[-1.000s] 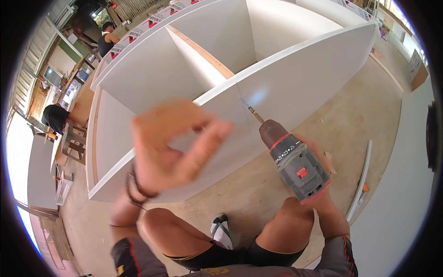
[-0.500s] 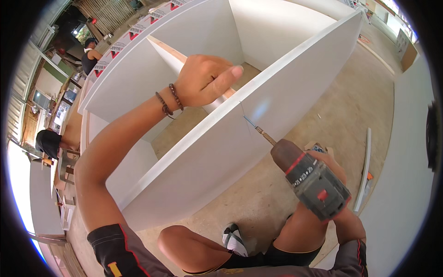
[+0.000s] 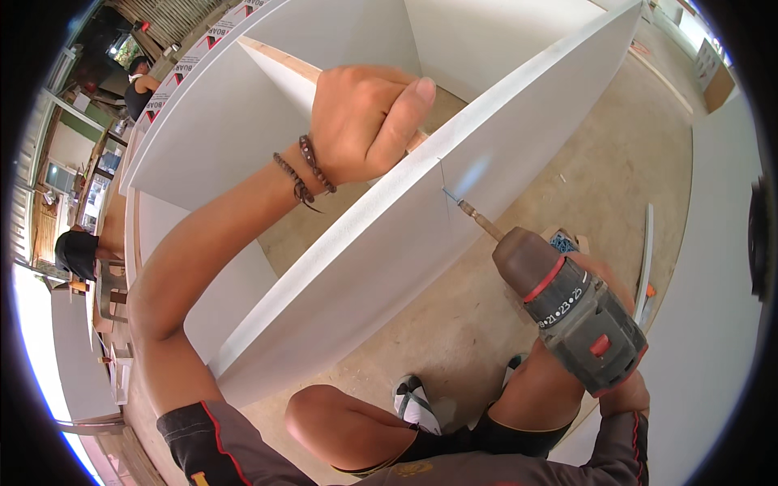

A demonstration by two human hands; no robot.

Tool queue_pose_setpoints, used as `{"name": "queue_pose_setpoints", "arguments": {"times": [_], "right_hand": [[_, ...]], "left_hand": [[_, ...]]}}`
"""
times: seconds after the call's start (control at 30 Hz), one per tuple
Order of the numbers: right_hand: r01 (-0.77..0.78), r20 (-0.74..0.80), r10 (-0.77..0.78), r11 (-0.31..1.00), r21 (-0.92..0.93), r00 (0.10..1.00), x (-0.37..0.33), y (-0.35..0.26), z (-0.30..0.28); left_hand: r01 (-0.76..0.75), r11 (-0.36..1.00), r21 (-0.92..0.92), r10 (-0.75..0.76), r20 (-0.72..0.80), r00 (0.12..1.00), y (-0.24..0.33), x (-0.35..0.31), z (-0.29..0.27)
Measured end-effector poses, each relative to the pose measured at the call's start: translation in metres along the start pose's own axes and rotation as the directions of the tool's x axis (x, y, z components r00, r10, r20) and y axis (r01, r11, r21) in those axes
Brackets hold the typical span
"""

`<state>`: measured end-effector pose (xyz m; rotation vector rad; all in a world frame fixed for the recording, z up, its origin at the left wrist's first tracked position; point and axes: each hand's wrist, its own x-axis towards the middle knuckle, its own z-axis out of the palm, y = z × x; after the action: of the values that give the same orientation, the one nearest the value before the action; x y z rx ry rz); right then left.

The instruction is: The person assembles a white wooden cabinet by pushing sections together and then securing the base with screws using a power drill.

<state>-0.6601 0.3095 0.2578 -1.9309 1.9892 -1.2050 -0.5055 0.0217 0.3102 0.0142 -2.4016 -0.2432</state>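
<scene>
A white panelled cabinet carcass stands before me, its near side panel (image 3: 389,235) running diagonally. My left hand (image 3: 365,121) is closed over the top edge of the inner divider panel (image 3: 279,61), close to where it meets the near panel. In my right hand (image 3: 609,279) is a black and red cordless drill (image 3: 583,316), partly covering the fingers. Its bit (image 3: 480,219) points up and left, with a thin blue screw (image 3: 450,194) at the end. The screw's tip is at a thin line drawn on the near panel's outer face, just below the top edge.
A small open box of blue screws (image 3: 561,242) sits behind the drill. Farther right lies a white strip (image 3: 646,263) beside a large pale board (image 3: 713,267). Two people, one seated (image 3: 142,87) and one in black (image 3: 79,251), are at the far left.
The drill and screw have moved up and right in view, the screw's tip now at the drawn line. My left hand keeps its grip on the divider. The view has shifted slightly.
</scene>
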Motion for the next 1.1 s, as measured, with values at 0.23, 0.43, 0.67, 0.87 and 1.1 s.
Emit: {"name": "queue_pose_setpoints", "arguments": {"times": [0.23, 0.43, 0.67, 0.87, 1.1], "right_hand": [[-0.031, -0.074, 0.04, 0.991, 0.129, 0.996, 0.0, 0.002, 0.009], [-0.001, -0.133, 0.019, 0.99, 0.139, 0.991, 0.006, 0.0, 0.014], [0.011, -0.097, 0.008, 0.98, 0.198, 0.995, 0.01, 0.003, 0.016], [0.07, -0.095, -0.051, 0.976, 0.207, 0.994, 0.015, 0.005, 0.015], [0.04, -0.117, -0.005, 0.953, 0.299, 0.993, 0.024, -0.007, 0.01]], "left_hand": [[0.005, 1.0, 0.011, -0.005, -0.002, 1.0, -0.001, -0.003, 0.003], [-0.022, 0.999, 0.026, 0.022, 0.027, 0.999, -0.002, -0.004, 0.003], [0.024, 1.0, 0.019, -0.025, 0.041, 0.999, 0.0, -0.004, -0.001], [0.006, 1.0, 0.022, -0.007, 0.036, 0.999, -0.001, -0.003, -0.001], [-0.021, 0.999, 0.048, 0.019, 0.033, 0.999, -0.001, -0.005, 0.0]]}}
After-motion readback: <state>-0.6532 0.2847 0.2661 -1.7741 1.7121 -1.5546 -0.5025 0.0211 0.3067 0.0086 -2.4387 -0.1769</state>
